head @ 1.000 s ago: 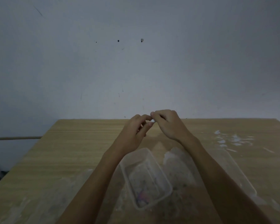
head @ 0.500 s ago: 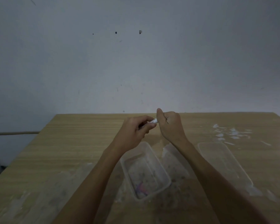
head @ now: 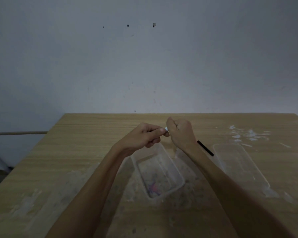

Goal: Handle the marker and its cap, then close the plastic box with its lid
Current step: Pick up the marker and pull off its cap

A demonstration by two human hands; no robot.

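My two hands meet above the far end of the open clear plastic box (head: 155,169). My left hand (head: 143,137) pinches a small pale piece, apparently the marker's cap (head: 166,129), at its fingertips. Right against it, my right hand (head: 181,131) is closed in a fist with the thumb up. A black marker (head: 205,148) sticks out past the right wrist, slanting down to the right; its front part is hidden in the fist. The clear lid (head: 239,167) lies flat on the table to the right of the box.
The wooden table (head: 76,160) carries pale smears near its front and white flecks (head: 244,134) at the far right. Something small and reddish (head: 154,188) shows at the box's near end. A plain grey wall stands behind the table.
My right hand has turned into an upright fist, and the black marker now shows past its wrist. Both hands stay together over the box. The view has tilted slightly.
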